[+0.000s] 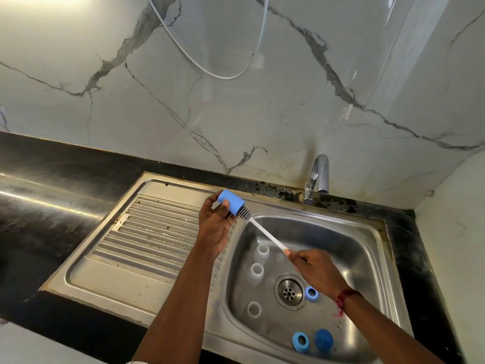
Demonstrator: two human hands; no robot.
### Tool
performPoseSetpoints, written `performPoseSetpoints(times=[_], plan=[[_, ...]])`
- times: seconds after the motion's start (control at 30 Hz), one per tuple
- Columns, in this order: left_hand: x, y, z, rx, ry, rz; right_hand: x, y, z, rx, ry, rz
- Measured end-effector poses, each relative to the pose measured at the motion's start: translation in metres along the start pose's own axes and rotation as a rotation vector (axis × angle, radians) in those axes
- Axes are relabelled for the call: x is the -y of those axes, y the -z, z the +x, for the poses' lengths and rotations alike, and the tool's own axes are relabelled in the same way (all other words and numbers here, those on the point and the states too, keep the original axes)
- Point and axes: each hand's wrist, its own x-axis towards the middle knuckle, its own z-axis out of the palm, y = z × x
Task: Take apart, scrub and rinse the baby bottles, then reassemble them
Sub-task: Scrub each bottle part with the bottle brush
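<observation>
Marble wall (pixel 236 101) behind, grey-veined, with a thin white hose (pixel 210 69) looping across it. Black worktop (pixel 52 185) below, glossy.

Steel sink (pixel 380 232) set into the worktop: ribbed drainboard (pixel 147 232) on the left, basin on the right. Tap (pixel 319 177) at the sink's back edge; we see no water running.

Left grip (pixel 214 227) is raised over the line where drainboard meets basin, fingers and thumb curled round a blue cap (pixel 231 200) held on its side, open end facing right.

Right grip (pixel 315 269) is over the basin's middle, thumb and fingers pinching the end of the brush (pixel 265 233). The white handle slants up and left, and the dark bristles sit at the cap's mouth, partly inside. Red thread (pixel 343 298) on that wrist.

Three clear bottles stand upright along the basin's left edge, mouths up: back (pixel 262 252), middle (pixel 256 271), front (pixel 254 310).

Dark blue dome (pixel 323 339) near the basin's front edge, with a blue ring (pixel 300 342) just beside it on the left. A second ring (pixel 311 292) lies just right of the drain (pixel 289 291).
</observation>
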Motion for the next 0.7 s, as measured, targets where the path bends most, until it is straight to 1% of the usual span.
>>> performPoseSetpoints(times=[0.17,0.3,0.43,0.57,0.7], plan=[[0.003,0.008,0.004,0.001,0.013,0.005,0.001,0.001,-0.004,0.036,0.041,-0.054],[0.005,0.013,0.006,0.005,0.004,0.011,-0.003,0.004,-0.009,0.050,0.069,-0.017],[0.003,0.007,0.002,0.012,0.001,0.001,-0.006,0.005,-0.012,0.003,0.091,0.051],[0.000,-0.002,-0.002,0.004,-0.017,-0.020,-0.010,0.002,-0.012,-0.055,0.075,0.108],[0.003,-0.001,-0.002,0.010,0.006,0.009,-0.017,-0.001,-0.012,-0.097,0.047,0.110]])
